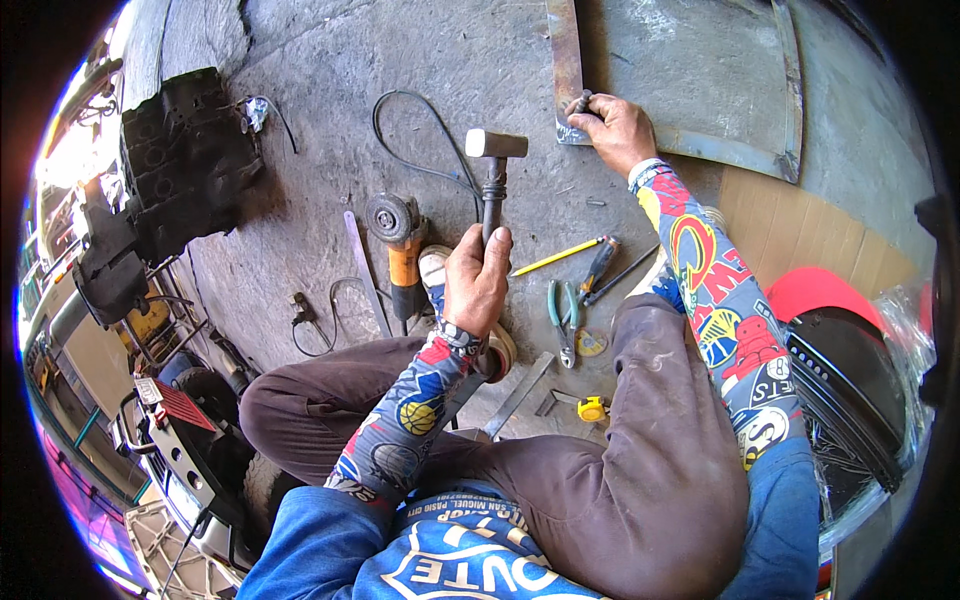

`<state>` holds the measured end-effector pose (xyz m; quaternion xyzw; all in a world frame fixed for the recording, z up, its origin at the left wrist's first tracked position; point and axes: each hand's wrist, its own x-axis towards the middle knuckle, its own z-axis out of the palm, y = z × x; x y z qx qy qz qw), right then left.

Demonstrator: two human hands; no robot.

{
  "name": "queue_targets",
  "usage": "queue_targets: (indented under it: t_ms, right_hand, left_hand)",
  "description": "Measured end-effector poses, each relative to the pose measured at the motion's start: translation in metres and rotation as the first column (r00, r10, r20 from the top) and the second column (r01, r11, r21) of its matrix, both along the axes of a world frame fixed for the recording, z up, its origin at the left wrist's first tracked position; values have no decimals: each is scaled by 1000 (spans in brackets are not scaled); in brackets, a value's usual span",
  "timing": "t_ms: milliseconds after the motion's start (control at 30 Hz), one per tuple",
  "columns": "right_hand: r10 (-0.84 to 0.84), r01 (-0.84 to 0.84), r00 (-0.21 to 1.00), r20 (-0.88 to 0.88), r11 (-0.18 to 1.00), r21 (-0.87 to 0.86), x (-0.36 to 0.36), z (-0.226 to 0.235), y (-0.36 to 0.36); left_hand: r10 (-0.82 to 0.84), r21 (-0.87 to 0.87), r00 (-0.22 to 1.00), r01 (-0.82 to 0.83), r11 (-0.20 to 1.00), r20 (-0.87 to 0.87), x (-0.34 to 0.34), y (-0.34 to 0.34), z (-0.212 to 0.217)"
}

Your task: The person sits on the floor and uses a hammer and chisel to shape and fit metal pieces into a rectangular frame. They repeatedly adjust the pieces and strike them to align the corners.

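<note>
My left hand (476,280) is closed round the dark handle of a hammer (497,146), which I hold raised with its metal head at the top. Out to the right, my right hand (619,133) pinches a short dark metal piece, maybe a punch (582,103), over the near left corner of a flat metal frame (735,152). The lower end of this piece is hard to make out. Pale marks show on the frame's corner beneath it.
On the concrete floor lie an orange angle grinder (404,262), a metal strip (367,273), a yellow pencil (558,256), a screwdriver (601,264), green-handled pliers (566,322) and a yellow tape measure (592,409). Cardboard (790,222) and a red cap (825,293) are at right.
</note>
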<state>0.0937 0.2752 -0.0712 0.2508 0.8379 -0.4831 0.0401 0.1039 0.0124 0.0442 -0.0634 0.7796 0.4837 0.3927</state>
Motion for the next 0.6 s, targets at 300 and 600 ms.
queue_targets:
  t_ms: [300, 600]
  right_hand:
    - [-5, 6, 1000, -22, 999, 48, 2, -5, -1]
    - [55, -20, 983, -172, 980, 197, 5, -16, -5]
  left_hand:
    - [2, -17, 1000, -2, 1000, 23, 0, -4, -4]
    - [9, 6, 1000, -9, 1000, 11, 0, 4, 0]
